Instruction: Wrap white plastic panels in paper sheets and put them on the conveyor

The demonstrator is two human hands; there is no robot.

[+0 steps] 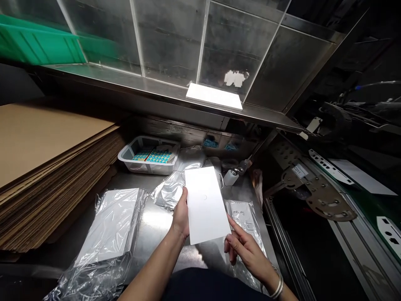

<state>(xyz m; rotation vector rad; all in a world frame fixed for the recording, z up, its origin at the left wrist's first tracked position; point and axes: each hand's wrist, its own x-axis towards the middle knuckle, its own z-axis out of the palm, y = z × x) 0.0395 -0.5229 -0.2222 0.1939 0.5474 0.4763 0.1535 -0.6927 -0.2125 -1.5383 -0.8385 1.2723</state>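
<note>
My left hand [181, 214] grips a plain white rectangular panel [208, 209] by its left edge, thumb on top and the other fingers out of sight underneath. A small faint curved mark shows near the panel's middle. At the lower right corner is my right hand [247, 248], its index finger against the panel's edge and its thumb apart, not closed round it. Left of the hands lies a stack of white panels in clear plastic [108, 223]. Under and beyond my right hand, a clear bag [244, 215] holds a flat white piece.
A grey basket [150, 167] holds blue-dotted sticker sheets. Nearby are crumpled clear plastic [171, 190] and a white pump bottle [231, 177]. Stacked cardboard [56, 138] rises at left. A metal shelf carries a white piece [214, 96]. Rightward runs a green conveyor [369, 205] with metal plates.
</note>
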